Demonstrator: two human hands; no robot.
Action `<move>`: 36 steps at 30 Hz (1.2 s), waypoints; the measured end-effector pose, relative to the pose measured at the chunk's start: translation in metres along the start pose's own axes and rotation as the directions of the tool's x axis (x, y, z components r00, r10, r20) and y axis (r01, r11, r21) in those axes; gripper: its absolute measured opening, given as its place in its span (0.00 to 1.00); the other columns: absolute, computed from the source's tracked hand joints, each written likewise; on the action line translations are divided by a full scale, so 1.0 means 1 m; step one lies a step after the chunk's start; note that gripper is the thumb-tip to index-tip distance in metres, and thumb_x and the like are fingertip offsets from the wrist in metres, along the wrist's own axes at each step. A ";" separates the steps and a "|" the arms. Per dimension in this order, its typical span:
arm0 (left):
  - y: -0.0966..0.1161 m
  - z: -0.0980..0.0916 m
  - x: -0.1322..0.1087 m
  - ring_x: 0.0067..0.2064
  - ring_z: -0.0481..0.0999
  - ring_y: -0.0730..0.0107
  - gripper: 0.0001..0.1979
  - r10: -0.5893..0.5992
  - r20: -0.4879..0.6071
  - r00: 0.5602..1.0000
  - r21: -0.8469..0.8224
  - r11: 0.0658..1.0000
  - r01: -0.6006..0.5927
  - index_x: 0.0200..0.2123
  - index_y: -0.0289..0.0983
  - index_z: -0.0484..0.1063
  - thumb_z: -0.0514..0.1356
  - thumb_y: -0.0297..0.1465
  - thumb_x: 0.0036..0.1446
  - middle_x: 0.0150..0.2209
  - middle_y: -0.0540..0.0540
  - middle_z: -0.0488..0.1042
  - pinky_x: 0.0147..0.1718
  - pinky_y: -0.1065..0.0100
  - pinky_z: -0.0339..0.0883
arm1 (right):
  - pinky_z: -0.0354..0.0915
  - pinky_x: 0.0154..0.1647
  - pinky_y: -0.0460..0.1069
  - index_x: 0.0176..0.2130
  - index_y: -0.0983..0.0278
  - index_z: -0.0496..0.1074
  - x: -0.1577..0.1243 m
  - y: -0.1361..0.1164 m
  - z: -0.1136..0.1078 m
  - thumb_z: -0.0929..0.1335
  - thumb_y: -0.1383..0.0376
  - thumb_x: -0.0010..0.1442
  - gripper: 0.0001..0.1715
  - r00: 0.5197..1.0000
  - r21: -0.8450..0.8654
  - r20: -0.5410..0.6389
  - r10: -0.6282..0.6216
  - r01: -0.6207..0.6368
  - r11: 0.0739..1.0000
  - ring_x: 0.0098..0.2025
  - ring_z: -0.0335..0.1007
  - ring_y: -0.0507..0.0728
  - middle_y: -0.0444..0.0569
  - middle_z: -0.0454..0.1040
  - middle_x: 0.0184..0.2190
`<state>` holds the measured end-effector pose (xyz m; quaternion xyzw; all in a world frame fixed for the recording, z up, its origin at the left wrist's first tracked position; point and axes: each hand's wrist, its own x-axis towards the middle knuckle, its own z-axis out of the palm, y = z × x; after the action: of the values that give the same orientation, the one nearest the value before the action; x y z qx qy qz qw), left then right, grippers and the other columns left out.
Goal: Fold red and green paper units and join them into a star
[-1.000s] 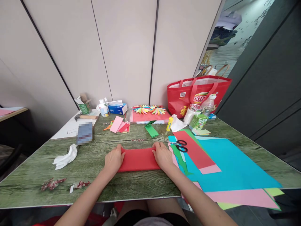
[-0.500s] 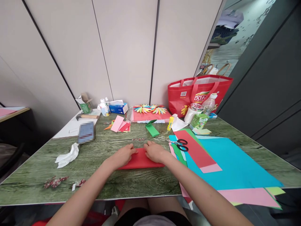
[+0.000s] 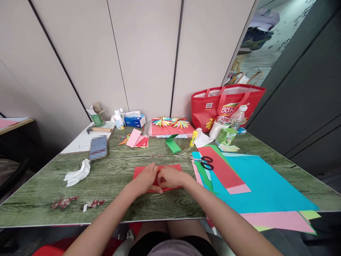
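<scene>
A folded red paper (image 3: 173,168) lies flat on the green wood-grain table (image 3: 112,181) in front of me. My left hand (image 3: 146,179) and my right hand (image 3: 169,177) rest side by side on its middle, fingertips meeting and pressing on the paper near its front edge. The fingers of both hands are curled together on the sheet. Most of the paper's centre is hidden under my hands.
Black scissors (image 3: 206,163) lie on a stack of large coloured sheets (image 3: 255,185) at the right. Further back are a glue stick (image 3: 194,138), a green folded paper (image 3: 172,145), pink and red pieces (image 3: 136,139), paper stars (image 3: 169,122), a red bag (image 3: 226,105), and a crumpled tissue (image 3: 77,173) at the left.
My hands have slid from the two ends of the red paper to its middle and come toward its front edge. The paper now lies flatter, with its back corners showing.
</scene>
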<state>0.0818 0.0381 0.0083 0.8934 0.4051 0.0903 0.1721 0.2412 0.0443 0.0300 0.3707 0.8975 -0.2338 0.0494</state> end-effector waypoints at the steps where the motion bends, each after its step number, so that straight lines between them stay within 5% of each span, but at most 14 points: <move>1: -0.001 0.002 0.000 0.38 0.65 0.59 0.26 0.005 -0.011 1.000 0.000 1.000 -0.005 0.30 0.38 0.57 0.65 0.47 0.37 0.33 0.47 0.60 0.37 0.61 0.61 | 0.50 0.23 0.44 0.26 0.65 0.73 0.000 -0.001 0.001 0.66 0.70 0.49 0.04 1.000 0.011 0.015 0.001 -0.001 1.000 0.24 0.61 0.49 0.42 0.70 0.22; 6: -0.007 0.011 -0.003 0.38 0.63 0.58 0.29 0.051 -0.105 0.993 -0.026 0.998 -0.054 0.32 0.37 0.57 0.66 0.48 0.32 0.34 0.47 0.59 0.36 0.60 0.61 | 0.47 0.21 0.44 0.26 0.65 0.73 -0.007 -0.006 0.011 0.65 0.67 0.50 0.07 0.999 0.023 -0.012 0.035 -0.035 0.999 0.21 0.57 0.48 0.43 0.71 0.21; 18: -0.013 0.016 -0.009 0.42 0.63 0.57 0.31 0.102 -0.176 0.979 -0.001 0.995 -0.104 0.39 0.36 0.61 0.63 0.51 0.37 0.39 0.43 0.62 0.41 0.57 0.61 | 0.52 0.24 0.43 0.30 0.61 0.76 -0.050 0.006 0.017 0.64 0.70 0.48 0.11 0.975 0.091 -0.048 0.218 -0.213 0.973 0.27 0.68 0.52 0.44 0.77 0.27; 30: -0.001 0.007 -0.018 0.47 0.61 0.55 0.33 -0.057 -0.097 0.994 0.150 0.986 0.071 0.48 0.36 0.63 0.58 0.52 0.44 0.47 0.40 0.63 0.46 0.56 0.55 | 0.52 0.22 0.44 0.28 0.62 0.76 -0.069 0.021 0.013 0.65 0.69 0.46 0.10 0.944 0.093 -0.029 0.328 -0.324 0.942 0.30 0.70 0.55 0.48 0.77 0.27; 36: -0.011 0.000 -0.029 0.49 0.60 0.51 0.35 -0.134 -0.057 0.989 0.200 0.969 0.143 0.55 0.48 0.61 0.60 0.51 0.43 0.51 0.40 0.60 0.45 0.55 0.52 | 0.52 0.22 0.43 0.26 0.62 0.75 -0.067 0.024 0.011 0.66 0.68 0.46 0.07 0.953 0.090 0.011 0.303 -0.303 0.949 0.28 0.69 0.53 0.46 0.76 0.24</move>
<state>0.0550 0.0231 0.0034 0.8737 0.4771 0.0556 0.0769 0.3049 0.0115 0.0286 0.5060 0.8186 -0.2635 0.0666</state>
